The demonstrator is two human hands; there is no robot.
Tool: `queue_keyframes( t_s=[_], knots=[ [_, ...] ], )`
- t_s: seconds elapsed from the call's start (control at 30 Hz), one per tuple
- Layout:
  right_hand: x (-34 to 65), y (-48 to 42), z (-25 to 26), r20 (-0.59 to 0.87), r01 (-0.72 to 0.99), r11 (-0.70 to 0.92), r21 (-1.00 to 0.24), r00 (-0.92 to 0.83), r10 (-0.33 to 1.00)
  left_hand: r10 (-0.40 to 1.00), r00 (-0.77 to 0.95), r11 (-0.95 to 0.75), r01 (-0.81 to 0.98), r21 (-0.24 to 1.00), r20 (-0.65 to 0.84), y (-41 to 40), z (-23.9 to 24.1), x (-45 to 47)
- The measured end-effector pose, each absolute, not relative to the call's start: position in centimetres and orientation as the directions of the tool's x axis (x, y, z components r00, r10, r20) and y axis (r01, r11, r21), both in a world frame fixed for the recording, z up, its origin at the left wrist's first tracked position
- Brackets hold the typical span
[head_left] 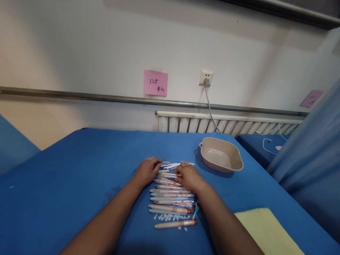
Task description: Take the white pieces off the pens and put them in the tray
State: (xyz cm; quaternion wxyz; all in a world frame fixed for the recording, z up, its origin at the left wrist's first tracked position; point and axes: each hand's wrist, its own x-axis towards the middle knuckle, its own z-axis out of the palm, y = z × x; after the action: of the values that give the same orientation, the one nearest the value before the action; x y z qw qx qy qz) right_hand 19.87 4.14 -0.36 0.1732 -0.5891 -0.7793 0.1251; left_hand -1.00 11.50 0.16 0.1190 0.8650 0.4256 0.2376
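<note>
Rows of pens (pixel 172 194) lie side by side on the blue cover, most with pale barrels. My left hand (pixel 147 172) is curled at the left ends of the upper rows, its fingers bent close together near thin white sticks (pixel 171 165). Whatever lies under its fingertips is hidden. From the other side, my right hand (pixel 189 176) has its bent fingers over the right end of a pen (pixel 169 175) in the upper rows. Nearer to me, small white pieces (pixel 172 217) are scattered below the rows, beside a peach pen with a brown end (pixel 175 224).
A beige basin (pixel 221 156) stands at the back right of the blue-covered surface (pixel 79 170). A yellow cloth (pixel 268 230) lies at the front right. Behind are a radiator (pixel 186 124), a plugged cable (pixel 209 102) and a metal rail. A blue curtain (pixel 310 163) hangs at right.
</note>
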Motion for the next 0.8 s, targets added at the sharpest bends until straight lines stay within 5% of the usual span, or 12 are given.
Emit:
queue_keyframes(
  t_s=[0.17,0.6,0.8],
  knots=[
    [20.0,4.5,-1.1,0.173,0.858,0.278,-0.432,-0.223,0.959,0.783,0.540,-0.620,0.641,0.452,0.309,11.3,0.5,-0.9],
    [20.7,5.4,-3.2,0.216,0.571,0.188,-0.799,-0.019,0.976,0.808,0.551,-0.523,0.505,0.687,0.210,10.5,0.9,-0.5],
    [20.8,5.9,-3.8,0.202,0.462,0.169,-0.871,0.023,0.979,0.782,0.600,-0.553,0.542,0.633,0.169,10.4,1.4,-0.5]
  ],
)
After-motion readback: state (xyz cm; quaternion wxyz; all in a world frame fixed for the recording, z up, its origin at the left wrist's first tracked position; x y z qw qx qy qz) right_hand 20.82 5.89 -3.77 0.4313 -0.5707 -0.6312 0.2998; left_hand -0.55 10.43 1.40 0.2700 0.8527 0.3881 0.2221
